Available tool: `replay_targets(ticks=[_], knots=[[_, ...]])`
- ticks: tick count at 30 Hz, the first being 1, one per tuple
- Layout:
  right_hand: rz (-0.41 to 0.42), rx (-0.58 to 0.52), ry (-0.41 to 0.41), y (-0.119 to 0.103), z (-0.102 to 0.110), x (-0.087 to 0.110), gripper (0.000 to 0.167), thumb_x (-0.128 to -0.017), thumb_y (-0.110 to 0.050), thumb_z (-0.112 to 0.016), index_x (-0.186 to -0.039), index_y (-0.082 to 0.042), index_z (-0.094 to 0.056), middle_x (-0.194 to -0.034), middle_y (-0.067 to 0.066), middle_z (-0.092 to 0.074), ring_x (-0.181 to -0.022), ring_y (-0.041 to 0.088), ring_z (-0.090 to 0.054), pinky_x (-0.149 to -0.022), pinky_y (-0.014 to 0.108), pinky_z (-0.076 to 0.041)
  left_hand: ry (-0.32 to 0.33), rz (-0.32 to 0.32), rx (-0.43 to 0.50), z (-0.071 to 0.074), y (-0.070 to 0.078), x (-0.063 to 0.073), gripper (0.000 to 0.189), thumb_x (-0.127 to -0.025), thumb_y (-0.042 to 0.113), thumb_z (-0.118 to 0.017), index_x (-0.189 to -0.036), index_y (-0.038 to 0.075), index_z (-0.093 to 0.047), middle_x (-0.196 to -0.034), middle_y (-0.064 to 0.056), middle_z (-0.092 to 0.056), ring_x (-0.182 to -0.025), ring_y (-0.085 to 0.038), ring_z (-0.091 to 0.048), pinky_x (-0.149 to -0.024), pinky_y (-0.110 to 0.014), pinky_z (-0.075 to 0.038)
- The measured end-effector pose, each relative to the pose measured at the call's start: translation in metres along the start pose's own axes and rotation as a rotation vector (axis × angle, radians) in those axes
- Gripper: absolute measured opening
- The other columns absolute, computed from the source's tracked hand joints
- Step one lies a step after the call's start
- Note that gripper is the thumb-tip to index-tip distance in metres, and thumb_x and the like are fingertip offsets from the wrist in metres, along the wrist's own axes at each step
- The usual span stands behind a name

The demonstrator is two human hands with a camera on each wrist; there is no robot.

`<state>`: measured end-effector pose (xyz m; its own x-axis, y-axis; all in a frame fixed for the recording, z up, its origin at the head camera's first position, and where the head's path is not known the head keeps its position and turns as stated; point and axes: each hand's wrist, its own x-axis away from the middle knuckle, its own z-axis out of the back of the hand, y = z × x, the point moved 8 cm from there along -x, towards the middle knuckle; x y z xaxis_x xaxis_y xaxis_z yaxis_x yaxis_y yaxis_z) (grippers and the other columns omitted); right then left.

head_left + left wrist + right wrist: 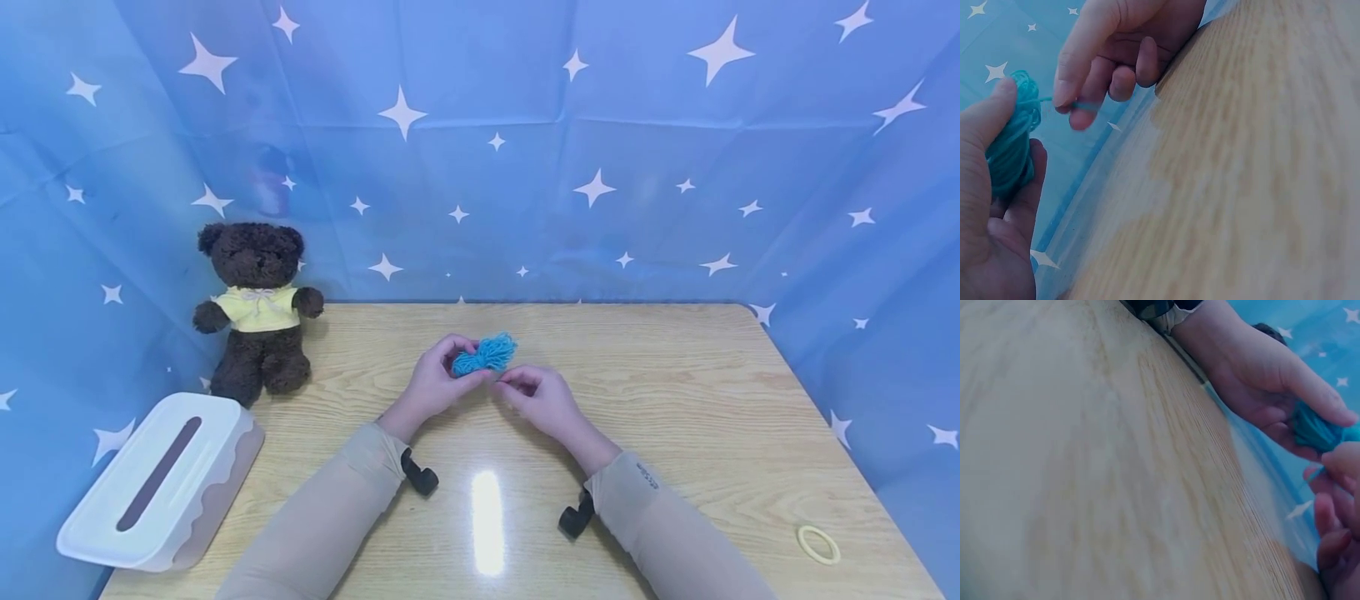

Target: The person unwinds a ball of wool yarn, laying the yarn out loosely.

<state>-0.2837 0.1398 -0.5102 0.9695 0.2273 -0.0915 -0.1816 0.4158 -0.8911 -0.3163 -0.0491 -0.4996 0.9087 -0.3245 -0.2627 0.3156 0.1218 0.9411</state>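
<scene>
A small bundle of turquoise yarn (pixel 487 353), gathered in at its middle, is held above the far half of the table. My left hand (pixel 438 377) grips it between thumb and fingers, and its looped strands fan out past the thumb. Just to the right, my right hand (pixel 542 400) pinches a yarn strand (pixel 1046 99) between thumb and forefinger. That strand runs short and straight from the bundle to the fingertips, with a loose end beyond them in the left wrist view. The other right fingers (pixel 1122 84) are curled loosely.
On the left of the wooden table (pixel 675 417) lies a white tissue box (pixel 217 500) with a slotted lid. Behind it sits a dark brown teddy bear (pixel 258 258) in a yellow top. A pale yellow ring (pixel 802 543) rests near the right front. A starry blue curtain (pixel 510 175) hangs behind.
</scene>
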Motion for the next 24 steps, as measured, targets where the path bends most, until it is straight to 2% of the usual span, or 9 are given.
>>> replay_targets(ticks=[2,4,7,9,11,14,18,21,24], knots=[[-0.005,-0.018,-0.008,0.0,0.0,0.001,0.013,-0.103,-0.023,-0.08,-0.109,-0.013,-0.083,-0.098,0.007,-0.084,-0.073,0.012,-0.069,-0.063,0.023,-0.057,0.002,-0.007,0.0,0.0,0.0,0.0,0.033,-0.095,0.011,-0.088,-0.11,0.009,-0.059,-0.127,-0.01,-0.073,-0.123,-0.019,-0.069,-0.093,-0.018,-0.053],[0.005,-0.026,-0.018,-0.001,0.001,0.001,0.014,-0.103,-0.023,-0.08,-0.11,-0.012,-0.082,-0.098,0.008,-0.084,-0.073,0.013,-0.07,-0.063,0.024,-0.057,0.009,-0.014,-0.018,0.0,0.001,0.0,0.034,-0.096,0.012,-0.087,-0.106,0.009,-0.055,-0.112,-0.008,-0.068,-0.107,-0.02,-0.067,-0.086,-0.019,-0.051],[0.028,-0.02,-0.023,-0.003,0.003,0.001,0.014,-0.103,-0.024,-0.08,-0.111,-0.013,-0.082,-0.098,0.008,-0.084,-0.073,0.014,-0.069,-0.064,0.024,-0.056,0.02,-0.008,-0.046,0.001,0.0,0.0,0.037,-0.097,0.015,-0.086,-0.101,0.011,-0.05,-0.099,-0.004,-0.054,-0.088,-0.021,-0.054,-0.076,-0.023,-0.043],[0.038,-0.009,-0.014,-0.004,0.007,0.001,0.013,-0.102,-0.025,-0.08,-0.11,-0.015,-0.083,-0.097,0.006,-0.083,-0.073,0.013,-0.067,-0.065,0.023,-0.055,0.022,0.003,-0.044,0.002,0.0,0.0,0.038,-0.098,0.014,-0.085,-0.103,0.011,-0.048,-0.099,-0.002,-0.05,-0.089,-0.019,-0.052,-0.078,-0.024,-0.043],[0.042,-0.006,-0.002,-0.004,0.01,0.001,0.012,-0.102,-0.025,-0.08,-0.109,-0.015,-0.083,-0.096,0.006,-0.082,-0.073,0.012,-0.066,-0.066,0.023,-0.054,0.009,0.012,-0.026,0.001,0.0,0.0,0.038,-0.099,0.012,-0.083,-0.109,0.01,-0.047,-0.101,-0.004,-0.055,-0.094,-0.019,-0.055,-0.083,-0.024,-0.045],[0.042,-0.008,0.012,-0.004,0.015,0.0,0.014,-0.102,-0.026,-0.08,-0.109,-0.014,-0.083,-0.097,0.01,-0.082,-0.074,0.011,-0.064,-0.067,0.023,-0.053,-0.033,0.031,0.006,-0.002,-0.002,0.0,0.046,-0.101,0.013,-0.08,-0.133,0.013,-0.047,-0.113,-0.011,-0.066,-0.105,-0.02,-0.064,-0.094,-0.03,-0.053],[0.029,0.002,0.022,-0.002,0.023,0.0,0.016,-0.103,-0.028,-0.079,-0.11,-0.014,-0.082,-0.097,0.012,-0.081,-0.072,0.013,-0.064,-0.062,0.024,-0.052,-0.082,0.048,-0.035,-0.005,-0.005,0.0,0.067,-0.104,0.025,-0.079,-0.161,0.018,-0.044,-0.127,-0.016,-0.069,-0.109,-0.022,-0.07,-0.103,-0.044,-0.058],[0.032,0.025,0.026,-0.002,0.027,-0.001,0.015,-0.105,-0.029,-0.077,-0.111,-0.016,-0.082,-0.097,0.012,-0.081,-0.072,0.014,-0.064,-0.061,0.026,-0.052,-0.118,0.033,-0.073,-0.008,-0.004,0.0,0.058,-0.104,0.028,-0.079,-0.155,0.013,-0.055,-0.129,-0.012,-0.071,-0.112,-0.019,-0.071,-0.106,-0.041,-0.059],[0.043,0.04,0.034,-0.001,0.031,-0.001,0.016,-0.106,-0.029,-0.076,-0.112,-0.016,-0.082,-0.097,0.012,-0.08,-0.072,0.014,-0.063,-0.061,0.026,-0.052,-0.153,0.021,-0.037,-0.011,-0.003,0.0,0.04,-0.105,0.025,-0.078,-0.139,0.01,-0.064,-0.126,-0.006,-0.076,-0.115,-0.017,-0.074,-0.104,-0.034,-0.061]])
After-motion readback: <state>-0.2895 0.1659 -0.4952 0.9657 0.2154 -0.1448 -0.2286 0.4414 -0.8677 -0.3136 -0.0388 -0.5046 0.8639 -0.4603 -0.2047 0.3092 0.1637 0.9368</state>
